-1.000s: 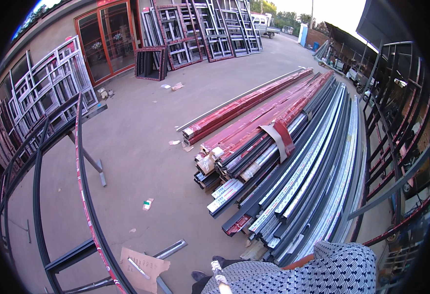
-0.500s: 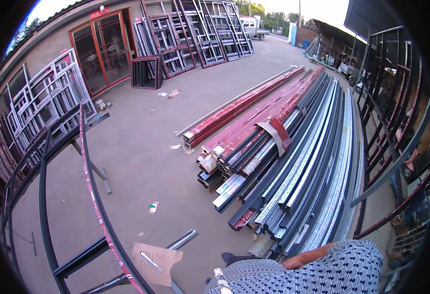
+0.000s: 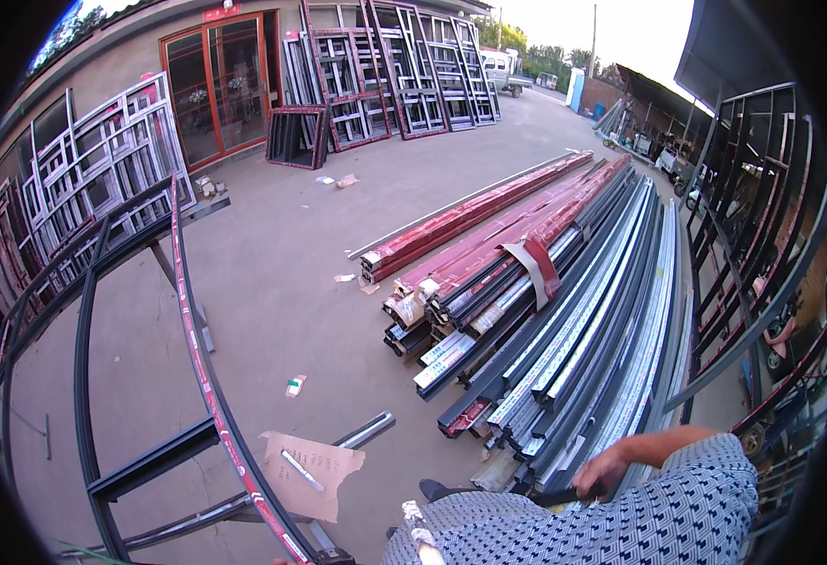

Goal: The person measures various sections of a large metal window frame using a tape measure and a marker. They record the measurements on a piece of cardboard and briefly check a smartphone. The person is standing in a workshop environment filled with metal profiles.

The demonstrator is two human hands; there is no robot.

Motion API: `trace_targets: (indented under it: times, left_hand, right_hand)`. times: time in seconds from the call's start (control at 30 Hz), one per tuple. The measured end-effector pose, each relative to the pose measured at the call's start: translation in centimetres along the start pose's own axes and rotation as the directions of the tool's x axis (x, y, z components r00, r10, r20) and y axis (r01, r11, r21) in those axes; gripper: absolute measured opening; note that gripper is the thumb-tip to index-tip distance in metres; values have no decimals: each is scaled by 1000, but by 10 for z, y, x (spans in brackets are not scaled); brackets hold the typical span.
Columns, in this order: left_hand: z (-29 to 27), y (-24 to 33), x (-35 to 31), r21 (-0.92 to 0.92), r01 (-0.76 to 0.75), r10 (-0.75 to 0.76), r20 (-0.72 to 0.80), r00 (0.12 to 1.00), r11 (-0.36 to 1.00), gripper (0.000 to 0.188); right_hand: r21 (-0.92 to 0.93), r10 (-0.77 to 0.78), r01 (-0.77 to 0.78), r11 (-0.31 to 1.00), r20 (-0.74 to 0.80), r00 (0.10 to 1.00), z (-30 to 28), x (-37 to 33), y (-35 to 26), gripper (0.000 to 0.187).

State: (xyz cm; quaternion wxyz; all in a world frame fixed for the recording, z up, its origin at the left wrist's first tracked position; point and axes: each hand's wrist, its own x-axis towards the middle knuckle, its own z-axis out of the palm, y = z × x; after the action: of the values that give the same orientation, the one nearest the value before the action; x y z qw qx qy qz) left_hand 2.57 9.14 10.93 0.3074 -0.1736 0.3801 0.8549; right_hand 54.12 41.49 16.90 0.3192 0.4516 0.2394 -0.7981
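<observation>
My right hand (image 3: 602, 474) is at the lower right, below a bent forearm in a patterned short sleeve (image 3: 714, 461). Its fingers curl around something dark (image 3: 559, 496) beside my body, whose kind I cannot make out. A sliver of skin colour shows at the lower edge by the red-striped metal frame (image 3: 208, 377); it may be part of my left hand, with its fingers hidden. Nearby, a torn piece of cardboard (image 3: 338, 461) with handwriting lies under a white marker-like pen (image 3: 302, 470). A white, rough-tipped rod (image 3: 423, 532) shows before my clothing.
Long stacked metal profiles (image 3: 564, 311) stretch ahead to the right, with red-wrapped bundles (image 3: 470, 217) beside them. Finished-looking frames (image 3: 423, 75) lean on the wall near a glass door (image 3: 220, 94). A dark rack (image 3: 743, 254) stands right. A short profile (image 3: 366, 430) lies by the cardboard.
My right hand has come into sight, curled around the dark thing; before, only part of the forearm showed. The view has shifted slightly, and the surroundings appear a little farther right.
</observation>
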Motion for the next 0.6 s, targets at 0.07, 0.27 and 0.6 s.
trace_targets:
  times: [0.07, 0.27, 0.6]
  left_hand:
    - [-9, 4, -3, -37, 9, -9, 5, 1000, 999, 38]
    - [4, -10, -2, -15, -95, 96, 78, 992, 995, 29]
    - [49, -13, -10, 155, -163, 109, 310, 944, 974, 68]
  right_hand:
    - [-271, -141, 93, 958, -163, 977, 21, -35, -33, 20]
    - [-913, -800, 259, 315, -108, 590, 109, 13, -173, 46]
    - [-767, -807, 523, -371, 545, 227, 316, 143, -238, 39]
